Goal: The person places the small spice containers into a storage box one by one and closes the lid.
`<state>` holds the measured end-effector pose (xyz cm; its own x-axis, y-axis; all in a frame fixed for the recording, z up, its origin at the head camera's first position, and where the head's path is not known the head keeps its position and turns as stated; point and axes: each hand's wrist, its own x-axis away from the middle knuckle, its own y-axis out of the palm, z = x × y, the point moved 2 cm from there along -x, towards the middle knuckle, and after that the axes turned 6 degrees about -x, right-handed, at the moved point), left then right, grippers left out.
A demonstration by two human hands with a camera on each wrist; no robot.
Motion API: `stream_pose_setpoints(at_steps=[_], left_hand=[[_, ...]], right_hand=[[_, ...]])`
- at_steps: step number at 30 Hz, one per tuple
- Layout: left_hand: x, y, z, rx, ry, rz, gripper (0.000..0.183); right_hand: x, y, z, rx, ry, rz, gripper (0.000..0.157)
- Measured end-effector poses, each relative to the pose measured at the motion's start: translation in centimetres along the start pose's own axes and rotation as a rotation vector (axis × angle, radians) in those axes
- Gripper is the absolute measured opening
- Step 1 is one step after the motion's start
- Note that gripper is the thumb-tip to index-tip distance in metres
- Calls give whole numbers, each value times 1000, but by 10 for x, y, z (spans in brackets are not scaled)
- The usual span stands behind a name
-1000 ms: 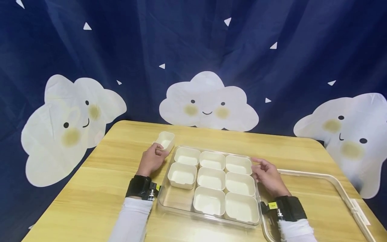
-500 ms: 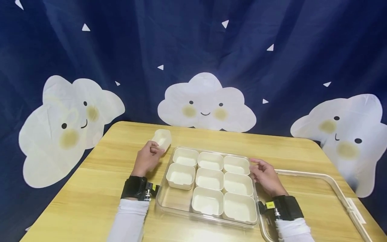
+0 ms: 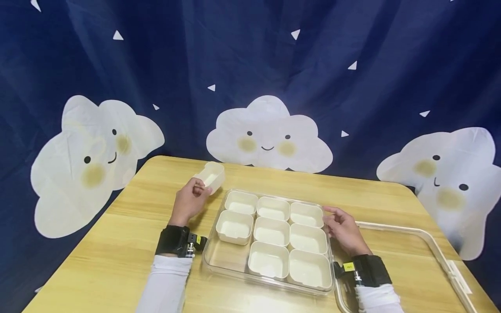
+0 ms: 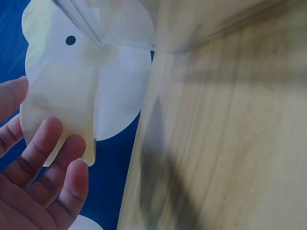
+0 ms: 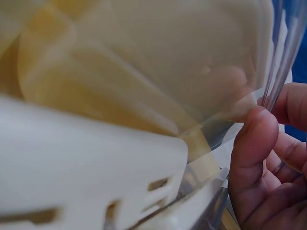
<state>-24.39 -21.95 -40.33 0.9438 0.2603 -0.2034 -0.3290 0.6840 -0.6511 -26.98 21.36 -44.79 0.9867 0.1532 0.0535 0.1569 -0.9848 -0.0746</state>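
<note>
My left hand (image 3: 190, 201) grips a small cream storage box (image 3: 213, 176) by its near side, behind and left of the clear tray (image 3: 225, 260). The box is tilted with its open top up; in the left wrist view its outer wall (image 4: 72, 103) shows beyond the fingers. Several similar cream boxes (image 3: 271, 261) stand in rows in the tray, with bare tray floor at the front left. At the tray's back right corner, my right hand (image 3: 345, 228) pinches the rim between thumb and fingers, as the right wrist view shows.
A transparent lid with a white frame (image 3: 434, 243) lies on the wooden table (image 3: 105, 248) right of the tray, partly under the right forearm. Behind the table's back edge hangs a dark blue curtain (image 3: 176, 52) with white clouds.
The left hand has moved the small box slightly up and away from the tray, and its tilt has changed. The right hand keeps its place at the tray's rim.
</note>
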Motion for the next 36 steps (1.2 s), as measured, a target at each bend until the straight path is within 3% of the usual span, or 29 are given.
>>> stream_pose_setpoints(at_steps=[7, 25, 31, 36], left_hand=[[1, -3, 4, -13, 42, 35, 23], [3, -8, 15, -51, 127, -15, 28], [3, -10, 19, -59, 168, -30, 21], [4, -12, 22, -84, 159, -60, 16]], right_hand=[[0, 1, 0, -7, 15, 6, 43], [-1, -1, 0, -3, -8, 3, 43], [-1, -1, 1, -13, -12, -2, 43], [-1, -1, 1, -5, -9, -4, 43]])
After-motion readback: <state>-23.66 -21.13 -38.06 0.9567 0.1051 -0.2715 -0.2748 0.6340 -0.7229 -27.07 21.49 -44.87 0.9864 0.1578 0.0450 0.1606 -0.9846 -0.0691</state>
